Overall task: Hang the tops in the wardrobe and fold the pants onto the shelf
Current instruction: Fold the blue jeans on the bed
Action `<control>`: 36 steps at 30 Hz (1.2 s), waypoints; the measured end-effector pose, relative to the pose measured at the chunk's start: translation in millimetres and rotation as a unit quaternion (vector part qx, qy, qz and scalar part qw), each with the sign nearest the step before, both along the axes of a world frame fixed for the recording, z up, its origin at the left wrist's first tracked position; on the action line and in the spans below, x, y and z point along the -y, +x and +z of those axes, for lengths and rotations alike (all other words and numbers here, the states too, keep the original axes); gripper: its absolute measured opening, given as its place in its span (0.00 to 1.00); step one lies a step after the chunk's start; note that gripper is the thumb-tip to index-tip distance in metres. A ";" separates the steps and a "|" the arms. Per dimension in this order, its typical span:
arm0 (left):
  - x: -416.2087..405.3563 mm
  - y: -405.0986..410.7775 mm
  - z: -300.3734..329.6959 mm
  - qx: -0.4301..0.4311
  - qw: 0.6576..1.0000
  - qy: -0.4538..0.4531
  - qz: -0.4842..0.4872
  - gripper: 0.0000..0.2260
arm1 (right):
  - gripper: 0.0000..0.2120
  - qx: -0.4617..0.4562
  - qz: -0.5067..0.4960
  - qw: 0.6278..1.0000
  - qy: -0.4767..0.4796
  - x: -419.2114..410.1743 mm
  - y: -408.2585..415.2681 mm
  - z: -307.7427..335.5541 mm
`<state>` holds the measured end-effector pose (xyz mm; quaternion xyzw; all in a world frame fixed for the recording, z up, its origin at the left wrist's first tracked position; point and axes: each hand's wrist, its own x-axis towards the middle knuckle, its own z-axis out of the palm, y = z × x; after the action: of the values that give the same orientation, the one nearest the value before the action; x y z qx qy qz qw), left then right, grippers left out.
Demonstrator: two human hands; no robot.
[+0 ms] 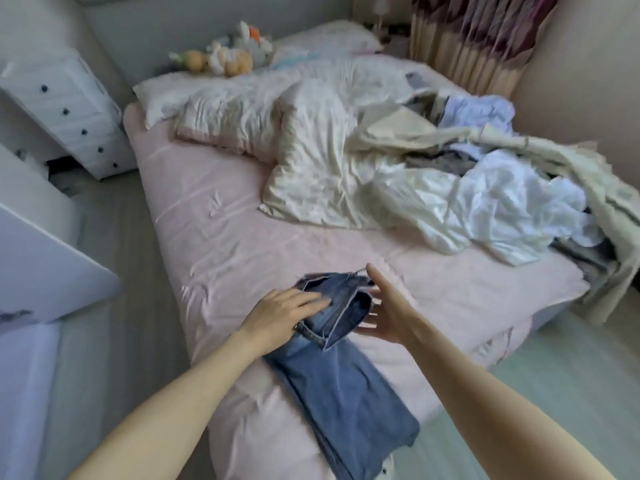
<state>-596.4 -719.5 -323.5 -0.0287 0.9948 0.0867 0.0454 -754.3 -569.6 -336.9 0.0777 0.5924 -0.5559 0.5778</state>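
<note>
Jeans (341, 382) half-folded on bed (214, 216); my left hand (277, 315) pressed flat, right hand (388, 313) spread, holding nothing (clothes pile (502, 188) beyond jeans untouched).

The jeans (341, 372) lie across the near corner of the bed (214, 216), their far end folded back on top of the rest. The left hand (280, 315) rests on that fold from the left; the right hand (386, 317) stands just beside it on the right. A duvet (311, 161) sprawls over the middle of the bed. A heap of clothes (502, 188) sits along the right edge. Pillows and soft toys (225, 55) lie at the far end. A chest of drawers (65, 109) stands left of the bed's far left corner.
</note>
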 end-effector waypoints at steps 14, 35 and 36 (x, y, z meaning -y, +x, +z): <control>-15.3 43.2 -196.8 -0.078 0.937 0.192 0.280 0.09 | 0.32 -0.570 0.417 0.703 0.091 1.3 45.4 -182.5; 148.5 -19.0 -199.3 0.226 0.790 0.437 0.366 0.20 | 0.14 -0.423 0.710 0.545 0.140 221.1 -57.9 -158.4; 152.3 -25.5 -188.0 0.224 0.801 0.429 0.353 0.20 | 0.14 -0.436 0.705 0.540 0.144 222.6 -63.3 -145.4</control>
<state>-621.9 -871.8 -511.5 -0.3741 0.7392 0.5056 0.2409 -817.6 -792.2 -482.3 -0.5349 0.7066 0.1587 0.4352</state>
